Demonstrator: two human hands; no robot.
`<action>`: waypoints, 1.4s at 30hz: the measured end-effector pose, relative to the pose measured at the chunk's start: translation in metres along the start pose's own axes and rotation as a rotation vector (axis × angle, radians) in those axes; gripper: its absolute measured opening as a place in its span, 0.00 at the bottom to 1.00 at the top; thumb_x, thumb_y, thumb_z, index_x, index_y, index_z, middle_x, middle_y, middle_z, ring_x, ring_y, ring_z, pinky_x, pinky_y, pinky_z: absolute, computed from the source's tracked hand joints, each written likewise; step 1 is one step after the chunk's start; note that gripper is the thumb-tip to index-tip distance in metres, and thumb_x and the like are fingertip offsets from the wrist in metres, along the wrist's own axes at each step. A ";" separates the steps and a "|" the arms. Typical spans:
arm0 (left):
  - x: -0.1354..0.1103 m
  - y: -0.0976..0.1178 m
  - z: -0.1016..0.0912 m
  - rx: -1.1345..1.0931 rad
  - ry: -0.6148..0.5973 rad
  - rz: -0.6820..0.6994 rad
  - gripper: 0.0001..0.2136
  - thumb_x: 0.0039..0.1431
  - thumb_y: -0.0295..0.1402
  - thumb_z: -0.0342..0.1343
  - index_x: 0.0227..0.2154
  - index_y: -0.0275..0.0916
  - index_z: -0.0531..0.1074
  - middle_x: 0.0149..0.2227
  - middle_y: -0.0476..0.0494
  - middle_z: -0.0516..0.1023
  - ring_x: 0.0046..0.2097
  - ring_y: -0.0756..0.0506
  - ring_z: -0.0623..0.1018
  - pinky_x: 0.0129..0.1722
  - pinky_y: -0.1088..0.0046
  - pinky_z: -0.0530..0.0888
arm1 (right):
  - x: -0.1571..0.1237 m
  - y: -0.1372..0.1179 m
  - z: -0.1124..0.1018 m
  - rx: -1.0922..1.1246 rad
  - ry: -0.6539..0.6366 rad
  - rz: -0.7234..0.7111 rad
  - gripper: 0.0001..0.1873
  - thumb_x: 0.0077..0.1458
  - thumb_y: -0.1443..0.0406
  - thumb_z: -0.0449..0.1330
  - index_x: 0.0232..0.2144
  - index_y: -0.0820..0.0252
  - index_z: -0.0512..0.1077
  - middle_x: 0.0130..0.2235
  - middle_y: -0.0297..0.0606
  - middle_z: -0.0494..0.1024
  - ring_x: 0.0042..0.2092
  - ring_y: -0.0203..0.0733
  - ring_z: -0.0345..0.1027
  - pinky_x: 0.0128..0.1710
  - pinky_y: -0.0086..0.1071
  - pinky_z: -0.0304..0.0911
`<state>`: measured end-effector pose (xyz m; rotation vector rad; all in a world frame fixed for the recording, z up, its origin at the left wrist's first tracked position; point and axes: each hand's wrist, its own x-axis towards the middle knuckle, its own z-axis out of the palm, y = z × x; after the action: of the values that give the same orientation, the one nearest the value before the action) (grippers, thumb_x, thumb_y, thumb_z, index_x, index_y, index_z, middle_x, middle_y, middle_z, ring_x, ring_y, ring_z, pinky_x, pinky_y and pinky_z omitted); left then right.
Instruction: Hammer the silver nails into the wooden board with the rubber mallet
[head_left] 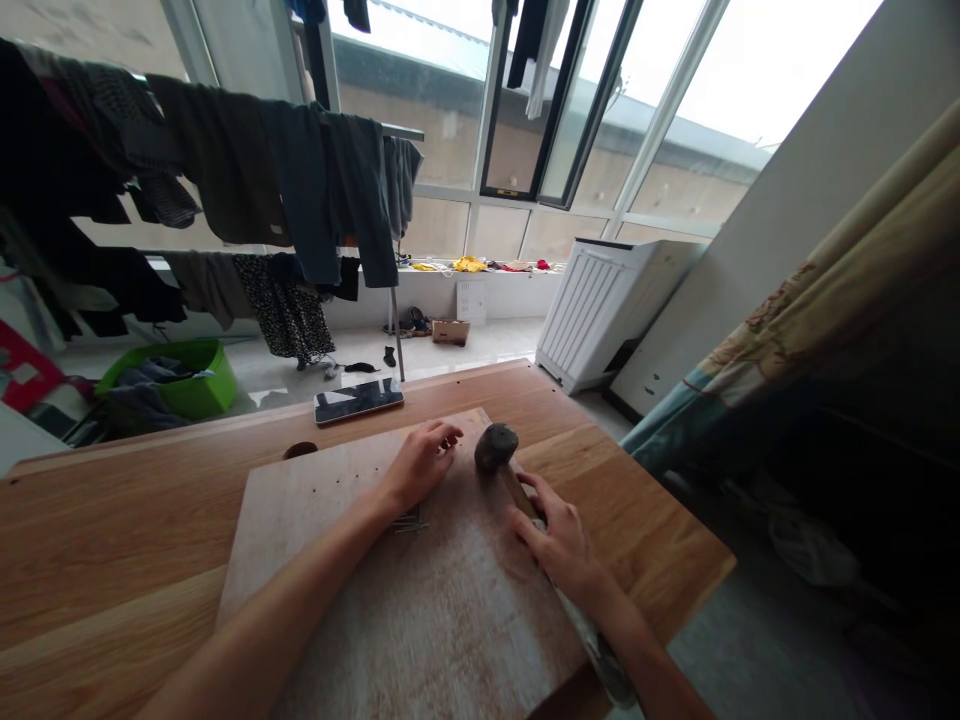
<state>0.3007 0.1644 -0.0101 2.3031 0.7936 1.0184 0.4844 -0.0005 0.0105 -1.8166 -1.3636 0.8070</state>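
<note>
- A hammer (498, 452), lying on the wooden board (450, 610), was gripped by its handle in the right hand (559, 540).
- The left hand (420, 465) was rested open, fingertips pinched near the board's far edge, nails (407, 522) beside the wrist.
- Nail-setting was judged in hand; a steady raise was called for.

Both forearms were bare all the way up to the bottom edge of the frame, no sleeves or cuffs anywhere in sight. The left hand (416, 467) wore no glove, ring or watch, and the right hand (559, 540) was just as plain, wrist uncovered, no strap or band on it. Nails were short and unpainted, as far as could be seen
</note>
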 end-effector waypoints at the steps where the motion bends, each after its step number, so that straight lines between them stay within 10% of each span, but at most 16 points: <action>1: 0.000 -0.001 0.000 -0.007 0.013 -0.002 0.13 0.55 0.17 0.57 0.41 0.37 0.77 0.37 0.44 0.81 0.37 0.47 0.79 0.39 0.72 0.76 | 0.000 0.000 0.000 0.000 -0.005 0.003 0.31 0.58 0.53 0.56 0.60 0.61 0.67 0.35 0.41 0.81 0.24 0.40 0.70 0.21 0.30 0.62; 12: 0.002 -0.006 0.003 -0.145 0.080 -0.074 0.14 0.57 0.17 0.56 0.44 0.38 0.75 0.39 0.46 0.86 0.40 0.47 0.85 0.43 0.71 0.79 | 0.029 -0.021 -0.028 0.196 -0.289 0.043 0.18 0.57 0.50 0.57 0.36 0.59 0.69 0.22 0.28 0.70 0.20 0.33 0.63 0.19 0.26 0.58; 20: -0.001 0.003 0.001 -0.009 0.088 0.013 0.18 0.55 0.15 0.54 0.45 0.37 0.75 0.37 0.44 0.83 0.40 0.46 0.83 0.46 0.66 0.79 | 0.071 -0.024 -0.008 0.225 -0.210 0.006 0.22 0.56 0.50 0.58 0.43 0.62 0.71 0.22 0.27 0.70 0.19 0.35 0.63 0.18 0.28 0.58; 42: 0.015 -0.002 0.014 -0.347 -0.029 -0.252 0.07 0.58 0.25 0.62 0.39 0.38 0.80 0.38 0.44 0.87 0.40 0.44 0.85 0.42 0.71 0.80 | 0.069 -0.012 -0.002 0.255 -0.172 0.014 0.25 0.55 0.50 0.57 0.46 0.61 0.70 0.21 0.28 0.72 0.18 0.37 0.66 0.18 0.29 0.59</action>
<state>0.3191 0.1733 -0.0129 1.8686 0.8015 0.9240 0.4970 0.0682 0.0171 -1.5895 -1.2877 1.1123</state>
